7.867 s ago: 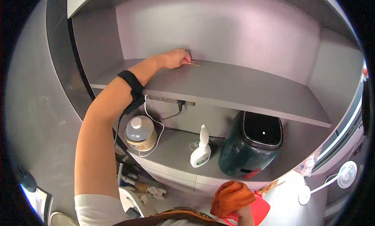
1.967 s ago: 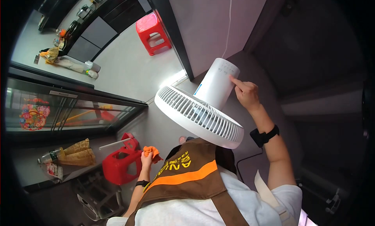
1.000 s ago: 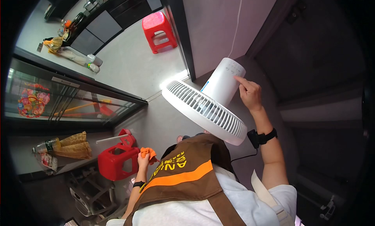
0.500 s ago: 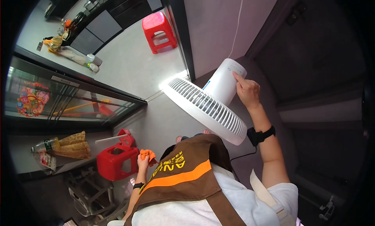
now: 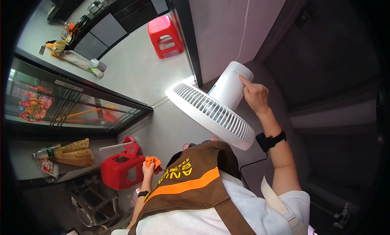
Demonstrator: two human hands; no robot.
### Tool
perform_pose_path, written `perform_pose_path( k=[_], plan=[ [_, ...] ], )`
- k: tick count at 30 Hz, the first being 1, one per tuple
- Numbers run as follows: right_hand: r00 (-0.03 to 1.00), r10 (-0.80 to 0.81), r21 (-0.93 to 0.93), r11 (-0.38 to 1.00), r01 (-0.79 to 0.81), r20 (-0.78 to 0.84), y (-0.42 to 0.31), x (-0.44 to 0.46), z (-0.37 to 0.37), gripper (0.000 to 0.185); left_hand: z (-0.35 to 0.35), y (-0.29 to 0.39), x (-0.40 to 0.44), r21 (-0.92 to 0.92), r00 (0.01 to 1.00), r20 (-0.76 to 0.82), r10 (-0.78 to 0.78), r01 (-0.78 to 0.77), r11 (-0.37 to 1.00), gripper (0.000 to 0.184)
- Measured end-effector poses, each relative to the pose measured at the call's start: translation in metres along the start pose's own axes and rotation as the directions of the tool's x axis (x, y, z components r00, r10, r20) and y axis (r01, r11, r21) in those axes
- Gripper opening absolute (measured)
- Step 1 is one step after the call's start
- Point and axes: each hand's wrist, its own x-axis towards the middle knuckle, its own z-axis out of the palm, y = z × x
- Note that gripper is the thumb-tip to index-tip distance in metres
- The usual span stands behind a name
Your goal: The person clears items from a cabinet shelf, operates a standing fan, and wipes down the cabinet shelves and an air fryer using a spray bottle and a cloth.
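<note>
A white fan (image 5: 211,113) stands in front of my body, its round grille tilted toward me and its base end pointing up and away. My right hand (image 5: 256,95) is at the base; its index finger is stretched out and touches the panel of small buttons, while the other fingers curl and hold nothing. Lower left, my left hand (image 5: 148,168) is closed round a crumpled orange cloth (image 5: 153,162), close to a red plastic stool. The contact point under my right fingertip is partly hidden.
The red stool (image 5: 118,170) is at lower left, beside a folded grey frame (image 5: 91,200). Another red stool (image 5: 164,34) stands beyond the doorway. A glass sliding door (image 5: 81,101) is on the left. The fan's white cord (image 5: 245,28) runs upward. A dark cable (image 5: 248,164) hangs near my right wrist.
The oldest frame showed my left hand on a shelf and the cloth in my right hand; now the cloth is in my left. Recently my right fingertip has shifted slightly along the fan's panel.
</note>
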Motion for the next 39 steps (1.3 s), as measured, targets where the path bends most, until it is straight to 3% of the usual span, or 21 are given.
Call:
perform_pose_path(
  k=[3, 6, 16, 19, 21, 26, 28, 31, 33, 37, 39],
  plan=[
    [1.000, 0.020, 0.015, 1.000, -0.020, 0.011, 0.002, 0.000, 0.003, 0.042, 0.000, 0.006, -0.005, -0.039, 0.999, -0.002, -0.040, 0.040, 0.998, 0.038],
    [1.000, 0.018, 0.024, 1.000, -0.017, -0.014, 0.003, -0.002, 0.008, 0.043, 0.000, 0.002, -0.004, -0.016, 1.000, -0.003, 0.014, -0.014, 1.000, 0.038],
    [0.998, 0.042, -0.039, 0.998, -0.040, 0.040, -0.001, -0.010, 0.005, 0.052, 0.006, 0.007, -0.022, -0.086, 1.000, 0.016, -0.015, 0.016, 0.996, 0.028],
    [0.999, 0.033, -0.028, 0.999, -0.033, 0.018, -0.001, -0.008, 0.006, 0.051, 0.005, 0.007, -0.026, -0.038, 1.000, 0.000, -0.031, 0.031, 0.999, 0.029],
    [0.999, 0.031, -0.026, 0.999, -0.030, 0.020, -0.001, -0.008, 0.007, 0.050, 0.002, 0.005, -0.027, 0.122, 1.000, -0.027, -0.007, 0.010, 0.993, 0.040],
    [0.999, 0.021, 0.001, 1.000, -0.021, 0.033, -0.002, -0.005, 0.002, 0.048, 0.006, -0.014, -0.026, 0.027, 0.998, -0.054, -0.018, 0.019, 0.999, 0.041],
    [0.996, 0.086, 0.052, 0.995, -0.085, -0.025, -0.004, -0.003, -0.005, 0.043, 0.006, -0.025, -0.027, -0.030, 0.997, -0.066, -0.031, 0.029, 0.999, 0.041],
    [0.991, 0.105, 0.137, 0.986, -0.093, -0.087, 0.003, -0.001, -0.012, 0.038, 0.008, 0.000, -0.051, 0.045, 0.996, -0.092, -0.023, 0.027, 0.999, 0.040],
    [0.988, 0.118, 0.136, 0.985, -0.104, -0.097, 0.006, 0.001, -0.019, 0.036, 0.010, 0.022, -0.074, -0.010, 0.989, -0.117, -0.094, 0.093, 0.996, 0.040],
    [0.961, 0.253, 0.204, 0.952, -0.227, -0.113, -0.025, 0.017, -0.073, 0.032, -0.002, 0.001, -0.091, -0.119, 0.971, -0.176, -0.164, 0.144, 0.982, 0.039],
    [0.929, 0.309, 0.380, 0.900, -0.216, -0.203, -0.048, 0.017, -0.108, 0.032, -0.010, -0.029, -0.094, -0.063, 0.961, -0.224, -0.161, 0.151, 0.987, 0.040]
  ],
)
